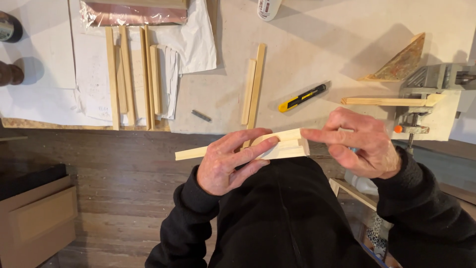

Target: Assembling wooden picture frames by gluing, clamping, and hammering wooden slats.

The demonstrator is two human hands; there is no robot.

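My left hand (232, 161) grips a pale wooden moulding strip (285, 144) held level above the table's front edge, in front of my dark sweater. My right hand (361, 141) pinches the strip's right, mitred end with thumb and forefinger. The strip's thin left end (191, 153) sticks out past my left hand. Two more pale wooden strips (254, 92) lie side by side on the table just beyond my hands.
A yellow and black utility knife (301, 98) lies on the table. A metal clamp (427, 94) at right holds another wooden strip (386, 101). Several strips (134, 74) rest on white paper at left. A small grey piece (201, 115), a chipboard triangle (401, 62), and a cardboard box (37, 218) on the floor.
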